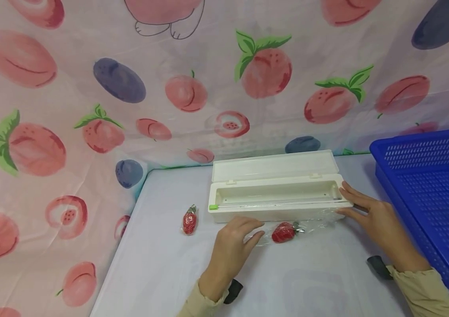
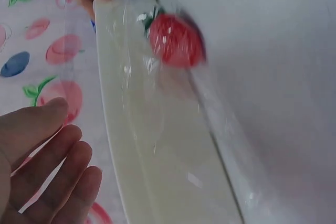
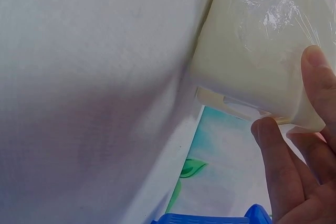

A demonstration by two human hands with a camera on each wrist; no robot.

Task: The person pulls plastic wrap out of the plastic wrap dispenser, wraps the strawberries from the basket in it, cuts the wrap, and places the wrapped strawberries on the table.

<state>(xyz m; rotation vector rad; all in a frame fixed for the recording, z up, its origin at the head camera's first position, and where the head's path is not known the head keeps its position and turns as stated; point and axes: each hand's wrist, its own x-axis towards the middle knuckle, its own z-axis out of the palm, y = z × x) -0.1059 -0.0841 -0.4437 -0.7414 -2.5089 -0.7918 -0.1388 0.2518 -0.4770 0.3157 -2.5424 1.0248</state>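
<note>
A white cling film box (image 1: 280, 214) lies on the table with its lid (image 1: 274, 166) flipped back and a green slider (image 1: 213, 207) at its left end. My right hand (image 1: 379, 220) grips the box's right end, thumb on the front and fingers at the end wall. Clear cling film (image 2: 142, 87) hangs down the box's front onto the table, with a red strawberry (image 1: 283, 232) with green leaves at it. My left hand (image 1: 232, 244) is left of this strawberry, fingers loosely bent and thumb apart, holding nothing. A second, film-wrapped strawberry (image 1: 189, 221) lies left of the box.
A blue plastic basket (image 1: 410, 211) stands right of my right hand. Behind the white table (image 1: 149, 264) hangs a pink cloth (image 1: 200, 53) printed with fruit, which also covers the left side.
</note>
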